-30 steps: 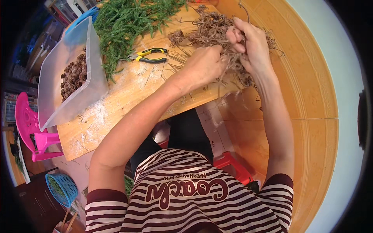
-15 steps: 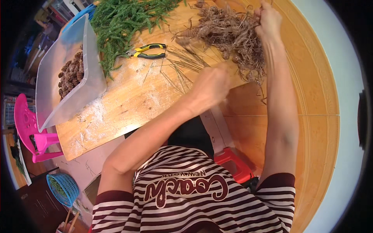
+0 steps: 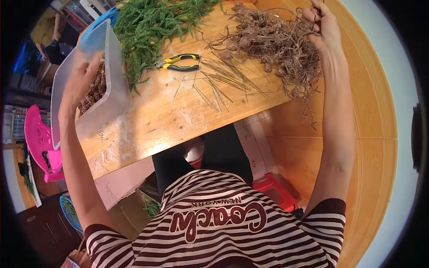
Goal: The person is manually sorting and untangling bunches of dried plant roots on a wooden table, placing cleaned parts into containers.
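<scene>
A dried brown tangle [image 3: 275, 42] lies right of the pliers [image 3: 184, 67]; the right hand [image 3: 325, 30], fingers curled, is at its edge, its hold unclear. Left of the pliers, the blurred left hand [image 3: 81, 79], grip unclear, is by pine cones [image 3: 95, 92] in a translucent tub [image 3: 111, 100].

My left arm [image 3: 79, 152] reaches forward on my left side; my left hand [image 3: 82, 79] is blurred, its fingers hard to make out. My right arm [image 3: 338, 107] stretches forward nearly straight, my right hand's [image 3: 327, 32] fingers curled inward.
</scene>
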`<state>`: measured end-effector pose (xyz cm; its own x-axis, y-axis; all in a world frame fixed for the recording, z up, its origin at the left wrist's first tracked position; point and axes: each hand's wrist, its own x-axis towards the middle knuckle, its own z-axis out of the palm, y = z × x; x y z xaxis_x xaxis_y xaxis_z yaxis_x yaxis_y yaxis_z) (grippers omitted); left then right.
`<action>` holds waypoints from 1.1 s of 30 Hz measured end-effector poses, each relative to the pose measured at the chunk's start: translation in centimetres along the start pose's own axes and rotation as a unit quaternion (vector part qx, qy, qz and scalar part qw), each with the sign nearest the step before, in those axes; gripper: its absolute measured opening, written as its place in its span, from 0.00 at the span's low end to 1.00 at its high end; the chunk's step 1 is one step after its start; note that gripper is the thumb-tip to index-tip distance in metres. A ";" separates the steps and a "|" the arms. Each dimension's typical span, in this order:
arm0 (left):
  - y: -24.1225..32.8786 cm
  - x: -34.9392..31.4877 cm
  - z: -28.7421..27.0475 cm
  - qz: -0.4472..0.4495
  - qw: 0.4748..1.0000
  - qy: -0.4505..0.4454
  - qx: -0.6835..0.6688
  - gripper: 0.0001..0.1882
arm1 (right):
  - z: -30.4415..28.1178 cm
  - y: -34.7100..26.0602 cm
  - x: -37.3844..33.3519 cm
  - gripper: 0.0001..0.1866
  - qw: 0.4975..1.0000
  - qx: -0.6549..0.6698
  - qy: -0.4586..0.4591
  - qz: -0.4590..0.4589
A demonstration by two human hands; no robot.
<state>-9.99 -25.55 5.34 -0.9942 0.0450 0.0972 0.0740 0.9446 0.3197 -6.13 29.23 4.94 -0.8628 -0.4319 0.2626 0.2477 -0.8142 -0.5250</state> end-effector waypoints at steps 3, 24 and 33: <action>-3.7 -0.8 1.6 0.136 0.972 0.120 0.148 0.28 | 3.5 2.2 0.6 0.21 0.846 -0.328 0.367 -0.204; 27.0 -3.7 17.6 0.309 0.911 0.133 -0.241 0.15 | 3.6 1.3 1.1 0.18 0.831 -0.340 0.388 -0.209; 25.3 -4.3 14.9 0.280 0.919 -0.107 -0.257 0.15 | -0.1 1.5 1.5 0.13 0.721 -0.532 0.395 -0.201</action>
<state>-4.96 2.99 -1.05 -0.7770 0.5928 0.2119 0.5513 0.4784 0.6835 -7.08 27.39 4.45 -0.8570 0.4539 0.2439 -0.2077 0.1288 -0.9697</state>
